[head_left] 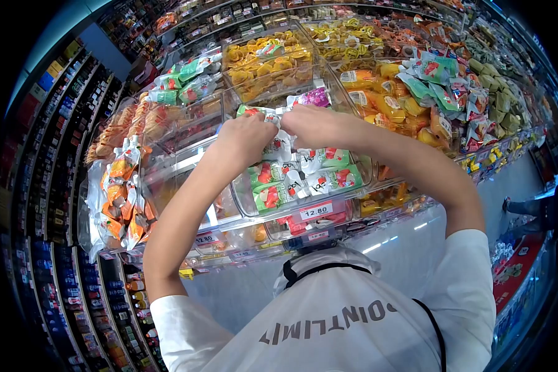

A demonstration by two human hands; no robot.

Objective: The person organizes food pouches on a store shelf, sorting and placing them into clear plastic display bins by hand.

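Both of my hands reach over a clear plastic bin [248,208] of small snack packets. My left hand [248,137] is closed, its fingers curled at a white and green packet [278,149]. Right beside it, my right hand [313,126] is also closed, its fingertips at the same packets; what exactly they pinch is hidden. Green and white packets [279,186] with red pictures lie in rows below my hands. A purple packet [310,98] lies just above my right hand. A price tag [316,211] reading 12.80 sits on the bin's front.
Orange packets [123,198] hang at the left. Yellow packets [270,59] fill a bin behind, and more yellow [384,102] and green packets [434,80] lie at the right. Shelves [62,124] line the far left. Part of a person [530,208] shows at the right edge.
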